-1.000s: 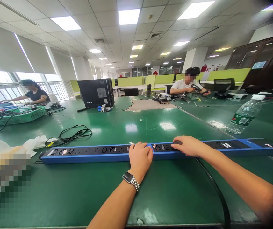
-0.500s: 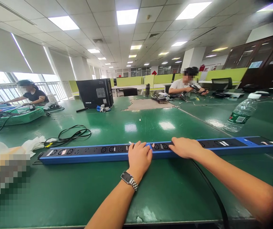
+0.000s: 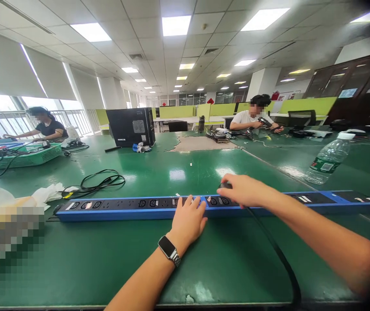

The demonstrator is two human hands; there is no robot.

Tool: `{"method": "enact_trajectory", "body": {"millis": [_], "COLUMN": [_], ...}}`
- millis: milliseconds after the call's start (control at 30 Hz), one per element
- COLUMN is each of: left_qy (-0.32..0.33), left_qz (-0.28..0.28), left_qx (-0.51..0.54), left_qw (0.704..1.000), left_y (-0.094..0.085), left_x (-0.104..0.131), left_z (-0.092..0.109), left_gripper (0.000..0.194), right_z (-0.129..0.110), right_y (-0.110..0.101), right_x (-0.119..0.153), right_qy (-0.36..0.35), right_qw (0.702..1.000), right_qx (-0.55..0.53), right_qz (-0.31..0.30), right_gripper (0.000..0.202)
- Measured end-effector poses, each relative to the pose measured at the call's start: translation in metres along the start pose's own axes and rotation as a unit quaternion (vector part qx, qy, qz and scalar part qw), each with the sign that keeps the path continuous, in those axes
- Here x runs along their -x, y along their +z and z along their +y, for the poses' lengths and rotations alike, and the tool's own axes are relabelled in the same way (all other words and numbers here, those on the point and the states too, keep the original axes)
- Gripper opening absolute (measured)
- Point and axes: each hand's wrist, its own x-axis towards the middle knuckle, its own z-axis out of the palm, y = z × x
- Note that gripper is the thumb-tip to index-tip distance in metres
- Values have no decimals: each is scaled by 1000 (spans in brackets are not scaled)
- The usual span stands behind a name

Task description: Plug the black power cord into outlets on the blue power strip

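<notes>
A long blue and black power strip with a row of sockets lies across the green table. My left hand rests on its middle, fingers spread flat over the sockets and thumb apart, with a watch on the wrist. Just right of it, my right hand is raised over the strip, closed around a black plug whose tip shows past the fingers. From under that hand a thick black cable runs down to the table's near edge. The palm hides part of the plug and some sockets.
Behind the strip, a coiled black cable lies at left and a water bottle stands at right. Farther back are a black computer case, a green basket and two people working. Crumpled white wrapping sits at left.
My right hand has lifted off the strip and moved a little left, bringing the black plug and its cable up with it. My left hand stays on the strip, its thumb now farther out.
</notes>
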Motion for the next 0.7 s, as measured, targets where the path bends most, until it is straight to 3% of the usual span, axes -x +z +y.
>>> {"method": "enact_trajectory", "body": {"millis": [167,367,500,633,700], "left_qy": [52,57,-54,-157,-175], "left_qz": [20,52,94,114,110], "left_qx": [28,70,123,148,141], "left_qw": [998,995,986,970,968], "left_y": [-5,1,9,10,10], "left_x": [8,6,1,-11,-18], "left_z": [-16,-24,-20,-9,-4], "left_gripper": [35,17,4,42,48], "right_z": [-40,-43,-52,-63,-65], "right_y": [30,39,38,40,42], "right_x": [-11,-31,-27,-20,-19], "right_qy": [-19,-5,5,6,7], "right_qw": [998,997,998,999,999], "right_qx": [-40,-13,55,49,34], "right_qz": [-42,-77,-23,-15,-13], "right_gripper": [27,32,35,41,42]}}
